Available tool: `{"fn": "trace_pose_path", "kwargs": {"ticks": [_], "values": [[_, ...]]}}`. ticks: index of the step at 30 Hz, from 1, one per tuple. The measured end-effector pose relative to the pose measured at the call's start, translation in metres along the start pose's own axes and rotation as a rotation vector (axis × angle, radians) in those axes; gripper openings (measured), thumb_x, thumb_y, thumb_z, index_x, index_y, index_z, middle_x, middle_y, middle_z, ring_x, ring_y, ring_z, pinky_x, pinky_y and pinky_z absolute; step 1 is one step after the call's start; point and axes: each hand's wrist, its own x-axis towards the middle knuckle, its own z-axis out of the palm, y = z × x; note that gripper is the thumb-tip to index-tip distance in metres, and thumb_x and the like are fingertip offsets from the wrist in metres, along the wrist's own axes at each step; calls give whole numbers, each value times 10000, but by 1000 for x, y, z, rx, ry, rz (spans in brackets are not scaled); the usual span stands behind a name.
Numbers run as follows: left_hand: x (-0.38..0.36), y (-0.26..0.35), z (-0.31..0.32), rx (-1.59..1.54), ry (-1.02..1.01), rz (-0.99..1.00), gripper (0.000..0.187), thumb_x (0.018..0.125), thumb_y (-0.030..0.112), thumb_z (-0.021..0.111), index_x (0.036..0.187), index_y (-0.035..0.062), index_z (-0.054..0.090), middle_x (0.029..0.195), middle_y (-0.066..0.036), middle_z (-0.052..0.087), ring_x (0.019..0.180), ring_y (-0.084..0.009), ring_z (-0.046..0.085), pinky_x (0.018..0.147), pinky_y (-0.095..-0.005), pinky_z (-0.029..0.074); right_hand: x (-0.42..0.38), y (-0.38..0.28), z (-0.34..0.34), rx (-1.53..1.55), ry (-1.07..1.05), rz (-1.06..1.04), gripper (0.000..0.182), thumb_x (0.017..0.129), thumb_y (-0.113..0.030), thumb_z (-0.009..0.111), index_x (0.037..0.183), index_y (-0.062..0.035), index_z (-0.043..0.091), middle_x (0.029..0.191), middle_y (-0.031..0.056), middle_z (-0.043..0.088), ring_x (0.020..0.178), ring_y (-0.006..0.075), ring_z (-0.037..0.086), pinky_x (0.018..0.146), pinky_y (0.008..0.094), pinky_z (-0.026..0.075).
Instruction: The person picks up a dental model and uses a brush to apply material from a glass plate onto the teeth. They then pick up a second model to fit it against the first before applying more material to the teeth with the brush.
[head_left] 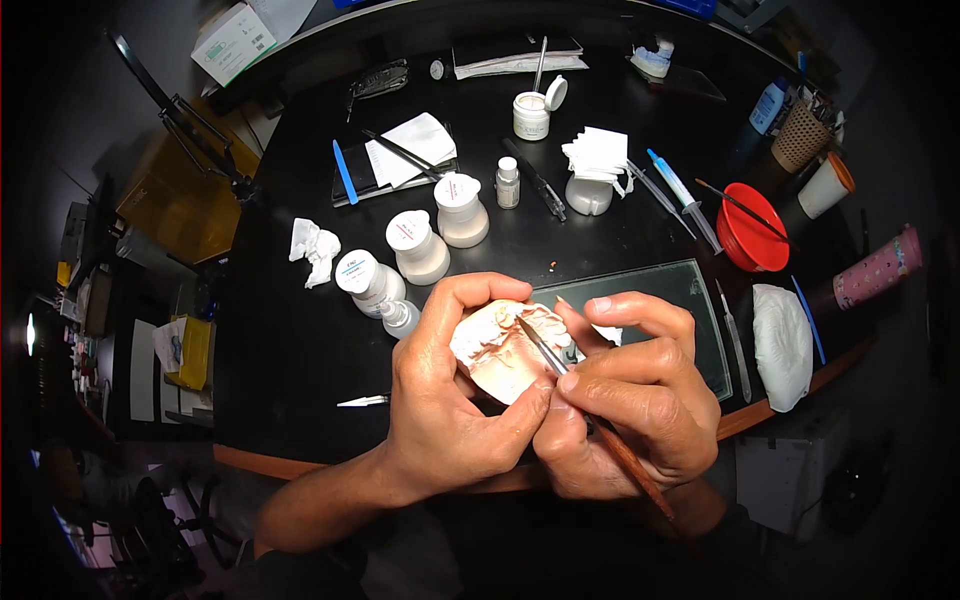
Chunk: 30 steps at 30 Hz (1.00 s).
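A pale dental cast [508, 368] rests in my left hand [440, 400], with the fingers and thumb wrapped round its edges. My right hand [645, 400] pinches a fine brush [630, 462] with a reddish-brown wooden handle and a metal ferrule. The dark brush tip points at the row of teeth along the top of the cast; whether it touches them is hard to tell. Both hands are close together above the near side of the black desk. Behind the right hand lies a dark glass slab [650, 285], with something small and white on it, partly hidden by the fingers.
Labelled powder jars [418, 262] stand beyond my left hand. A red bowl [752, 240] with a brush across it is at the right, near a folded white cloth [780, 335]. Farther back are an open white jar [532, 118], a small bottle [508, 185] and a syringe [685, 200].
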Motion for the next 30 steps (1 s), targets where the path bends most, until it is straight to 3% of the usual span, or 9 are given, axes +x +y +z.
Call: {"fn": "trace_pose_path", "kwargs": {"ticks": [30], "values": [[0,-1,-1,-19,-12,6,617,840,-7,807,1336,-56,443,1188,-153,632,1083,-140,658,917,-281,576,0,-1,-2,-4,-12,0,180,785,-31,833,925,-42,720,871,73,660,1023,311,691,800,376,654]]}}
